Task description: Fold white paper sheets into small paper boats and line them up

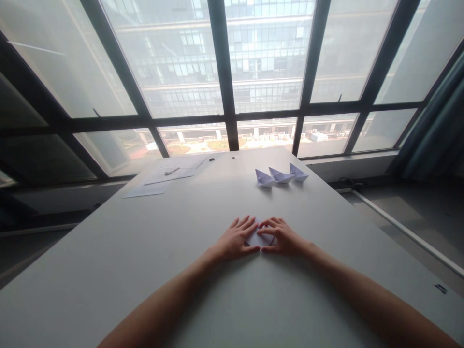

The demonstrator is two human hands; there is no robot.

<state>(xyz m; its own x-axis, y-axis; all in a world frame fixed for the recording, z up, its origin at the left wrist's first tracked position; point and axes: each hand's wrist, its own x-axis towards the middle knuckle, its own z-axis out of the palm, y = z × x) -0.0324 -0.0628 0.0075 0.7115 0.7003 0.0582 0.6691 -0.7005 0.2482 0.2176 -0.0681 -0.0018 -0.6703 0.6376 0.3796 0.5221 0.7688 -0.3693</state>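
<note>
Pressing a folded paper (259,239) flat on the worktop (145,251), we spread our left hand (237,238) and right hand (282,238) over it, three paper boats (281,176) beyond.

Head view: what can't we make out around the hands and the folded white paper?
- Small folded white paper piece: mostly covered by the left hand and right hand; its shape and fold state are unclear.
- Small white pen-like object on the loose white paper sheets: too small to identify.
- Three folded white paper boats: fold details too small.
- Grey table: near edge cut off by the frame.
</note>
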